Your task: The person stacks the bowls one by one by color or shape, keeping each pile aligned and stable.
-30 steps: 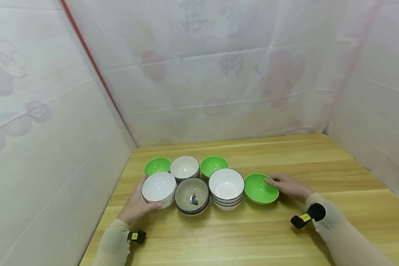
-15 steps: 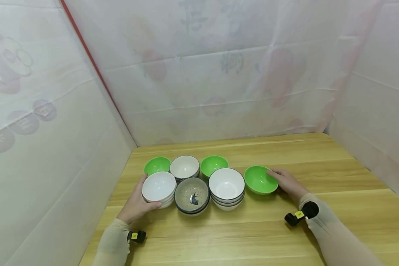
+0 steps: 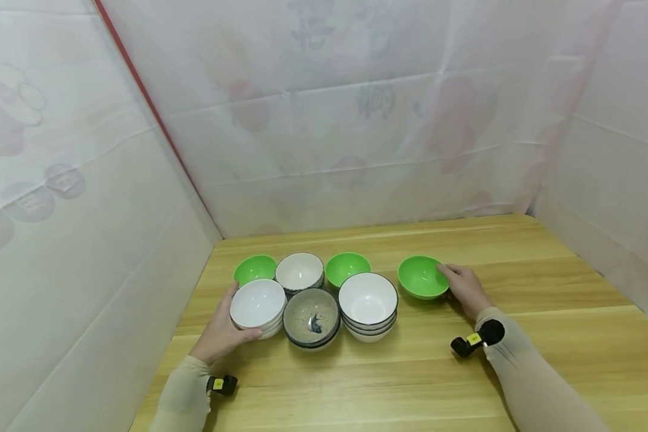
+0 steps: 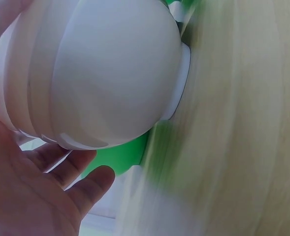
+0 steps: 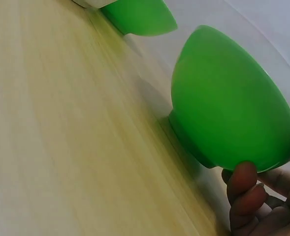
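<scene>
While right hand (image 3: 465, 287) grips green bowl (image 3: 422, 276), left hand (image 3: 221, 330) cups white bowls (image 3: 258, 306)

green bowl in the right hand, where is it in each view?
Head: green bowl right of centre, apart from the cluster, right hand gripping its rim.
Left wrist: not in it.
Right wrist: fills the right half, fingertips under its rim.
Shared landmark: wooden table.

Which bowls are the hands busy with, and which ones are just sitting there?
In hand:
- green bowl, held by the right hand
- stack of white bowls, held by the left hand

Just sitting:
- fish bowl
- black-rimmed white stack
- back row: two green bowls and a white bowl
</scene>
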